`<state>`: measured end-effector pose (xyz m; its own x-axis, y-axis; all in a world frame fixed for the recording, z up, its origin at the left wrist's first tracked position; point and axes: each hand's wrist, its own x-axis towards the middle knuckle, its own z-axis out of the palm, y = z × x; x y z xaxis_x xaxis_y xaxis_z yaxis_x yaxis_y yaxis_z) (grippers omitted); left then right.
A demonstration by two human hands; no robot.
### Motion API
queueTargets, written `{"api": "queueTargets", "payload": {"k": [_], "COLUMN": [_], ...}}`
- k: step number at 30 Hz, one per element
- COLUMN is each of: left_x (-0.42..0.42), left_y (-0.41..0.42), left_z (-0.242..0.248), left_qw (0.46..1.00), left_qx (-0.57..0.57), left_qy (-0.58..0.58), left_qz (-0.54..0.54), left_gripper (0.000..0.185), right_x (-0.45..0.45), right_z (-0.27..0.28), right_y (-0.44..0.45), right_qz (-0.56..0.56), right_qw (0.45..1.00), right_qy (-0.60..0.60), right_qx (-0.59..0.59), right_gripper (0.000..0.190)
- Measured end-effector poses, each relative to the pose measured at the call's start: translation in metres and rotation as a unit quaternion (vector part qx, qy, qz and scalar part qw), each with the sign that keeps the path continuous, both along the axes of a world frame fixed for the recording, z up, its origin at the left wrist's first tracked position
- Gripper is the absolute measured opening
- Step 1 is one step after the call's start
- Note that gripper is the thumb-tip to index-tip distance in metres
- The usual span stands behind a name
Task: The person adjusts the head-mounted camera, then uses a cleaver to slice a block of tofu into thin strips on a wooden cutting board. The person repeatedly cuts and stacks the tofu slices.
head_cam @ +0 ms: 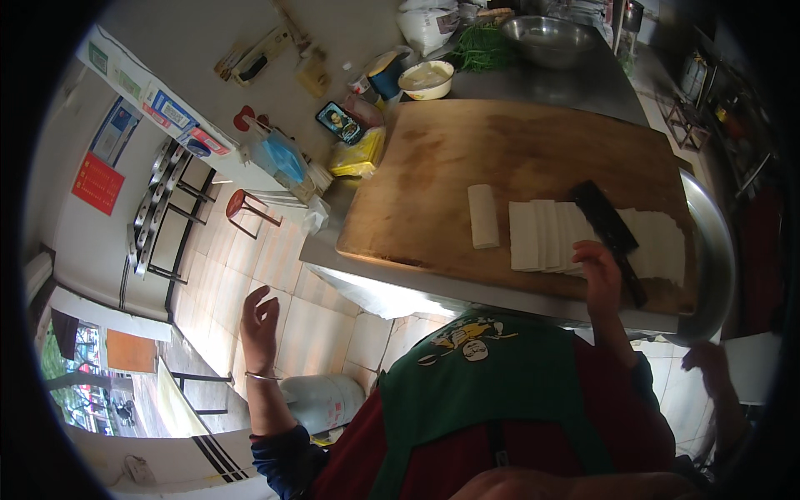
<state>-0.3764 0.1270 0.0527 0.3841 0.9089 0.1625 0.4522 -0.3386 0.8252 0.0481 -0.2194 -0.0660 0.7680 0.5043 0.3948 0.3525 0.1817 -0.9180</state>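
My left hand (259,322), with a bracelet at the wrist, is raised over the tiled floor, left of the wooden board (431,187). Its fingers curl loosely around nothing. Over the board's near right edge, my right hand (601,275) has bent, parted fingers and appears to hold nothing. It is beside the dark handle of a black cleaver (605,217), which lies across a row of pale flat strips, probably dough (544,234). Whether the fingertips touch the strips I cannot tell. One separate folded pale strip (483,216) lies left of the row.
A metal basin (719,262) sits at the board's right edge. Behind are an enamel bowl (427,80), green vegetables (481,49), a steel bowl (548,39) and a propped phone (340,122). A gas cylinder (325,400) stands below left. Another person's hand (709,369) shows at right.
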Motion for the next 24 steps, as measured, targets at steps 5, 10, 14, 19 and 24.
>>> {"api": "queueTargets", "payload": {"k": [5,10,14,19,24], "left_x": [0.026,0.044,0.048,0.049,0.053], "left_y": [0.003,-0.001,-0.003,0.0,0.006], "left_z": [-0.022,-0.039,-0.043,-0.05,-0.062], "left_qw": [0.993,0.977,0.967,0.955,0.951], "left_qx": [-0.039,-0.085,-0.102,-0.141,-0.14], "left_qy": [0.039,0.066,0.071,0.086,0.091], "left_qz": [-0.102,-0.186,-0.223,-0.247,-0.262], "left_gripper": [0.038,0.046,0.047,0.046,0.046], "right_x": [-0.008,-0.016,-0.023,-0.03,-0.043], "right_z": [0.002,0.0,0.002,0.008,0.01], "right_y": [-0.002,0.002,0.007,0.012,0.013], "right_qz": [-0.015,0.006,0.014,0.015,0.02], "right_qw": [1.0,1.0,1.0,0.999,0.999], "right_qy": [-0.003,-0.007,-0.025,-0.038,-0.001], "right_qx": [0.002,0.005,-0.006,-0.02,-0.028], "right_gripper": [0.018,0.018,0.016,0.015,0.018]}}
